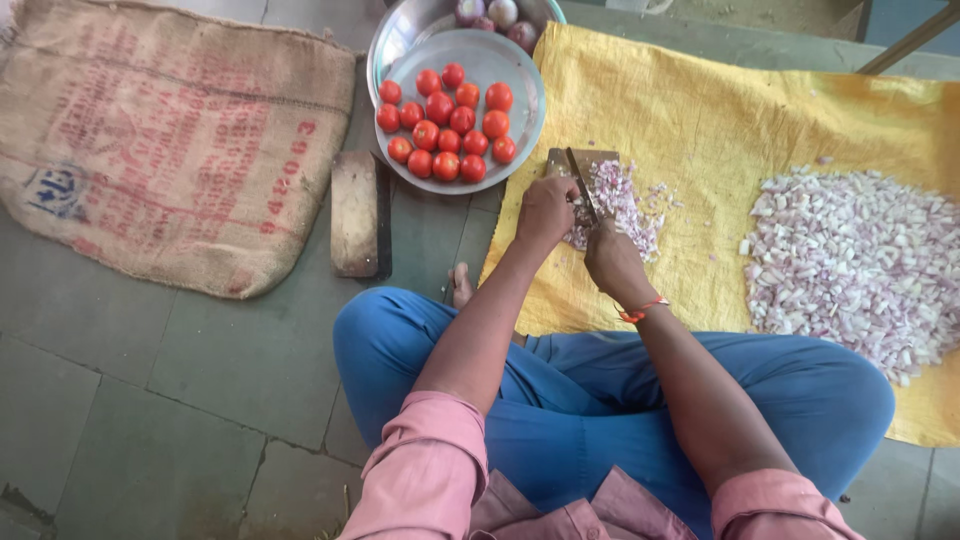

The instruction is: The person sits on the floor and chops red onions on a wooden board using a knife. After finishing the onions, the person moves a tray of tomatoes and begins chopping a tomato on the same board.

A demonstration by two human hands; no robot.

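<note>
Red tomatoes (447, 122), sixteen, one knife (583, 182), two hands (545, 210)

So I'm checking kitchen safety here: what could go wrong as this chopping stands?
The left hand sits right beside the knife held by the right hand, so fingers could get nicked. Chopped onion already spills off the small board onto the yellow sheet, so more may scatter.

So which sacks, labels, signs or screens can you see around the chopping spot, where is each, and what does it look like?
Burlap sack: flat on the floor at upper left, beside a wooden block; tan, rectangular, with faded red print and a blue mark.
Yellow woven sheet: spread under the board and chopped onion; no print visible.
No signs or screens in view.
</note>
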